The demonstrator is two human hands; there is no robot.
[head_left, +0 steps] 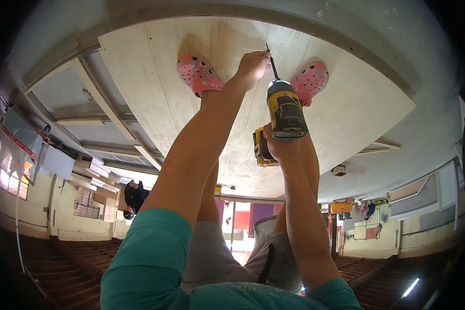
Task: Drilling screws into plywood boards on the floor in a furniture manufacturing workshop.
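My right hand [284, 148] is wrapped round the grip of a yellow and black cordless drill [287, 113], a battery pack at its base. From the drill's nose a long dark bit [274, 67] points away from me over a pale plywood panel [232, 139]. My left hand [253, 67] is at the far end of the bit, its fingers closed beside it. Whatever those fingers pinch is too small to make out. Whether the bit touches the panel is hard to tell.
My feet, in pink clogs [197, 73], stand on the panel either side of my hands. Left of it, a wooden frame with crossbars [99, 98] lies bare. A small box [339, 170] sits on the floor at right. Another person [135, 199] is off to the left.
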